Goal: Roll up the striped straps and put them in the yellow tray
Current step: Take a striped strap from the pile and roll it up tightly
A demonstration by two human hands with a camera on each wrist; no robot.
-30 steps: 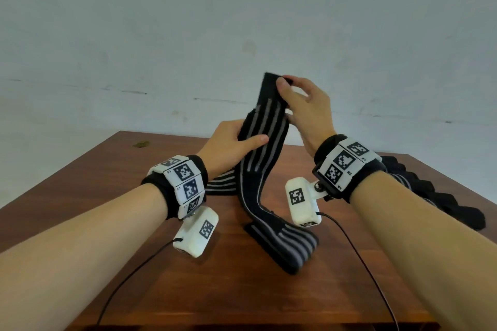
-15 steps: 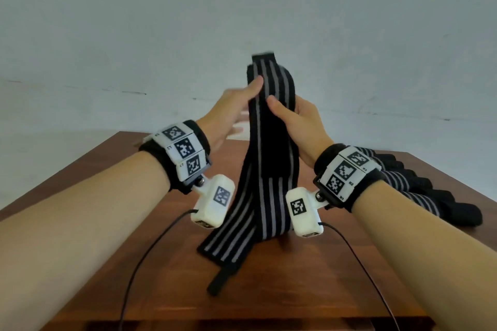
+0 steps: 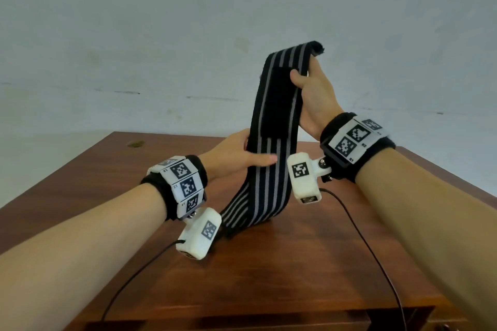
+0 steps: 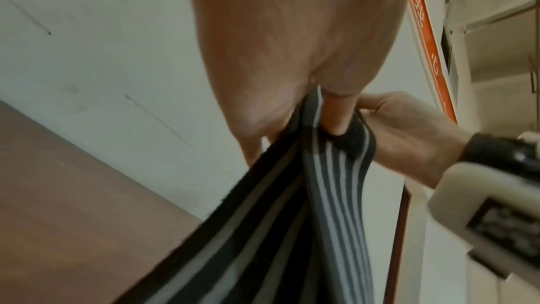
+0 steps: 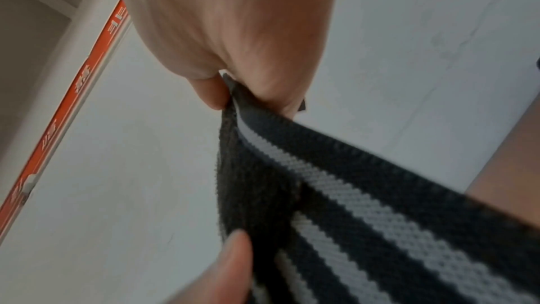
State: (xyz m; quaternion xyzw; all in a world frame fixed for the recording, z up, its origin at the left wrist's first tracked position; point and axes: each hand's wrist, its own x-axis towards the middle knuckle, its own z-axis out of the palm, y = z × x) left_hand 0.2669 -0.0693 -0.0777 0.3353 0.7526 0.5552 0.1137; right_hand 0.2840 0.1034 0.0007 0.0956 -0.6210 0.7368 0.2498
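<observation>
1. Step in hand: you're straightening one striped strap [image 3: 271,126] before rolling. No roll started, as far as I can judge.
2. Strap position: it stands up off the tabletop [image 3: 295,277]. The top end is high above the tabletop and the lower end touches the wood near your left wrist.
3. Right hand [image 3: 313,94] grip: thumb on the near face and fingers behind, pinching the strap just below its top end, at the plain black patch [image 3: 277,99]. The right wrist view confirms it, with the strap edge clamped between thumb and finger.
4. Left hand [image 3: 236,158] grip: it pinches the strap lower down, below the black patch. The thumb lies flat across the stripes and the fingers are behind, hidden in the head view.
5. The left wrist view is blurred, so I can't read the finger detail there.
6. Next move, my read: pick one end, fold it over tight, and wind it while the other hand keeps tension. The strap looks stretchy and limp, so a slack start would give a loose roll. The black patch looks like a fastener. If so, it likely belongs on the outside end to close the roll.
7. Count: one strap in view, two hands on it, one tabletop.
8. The yellow tray isn't in any view, so locate it relative to the tabletop before you carry the roll over.
</observation>
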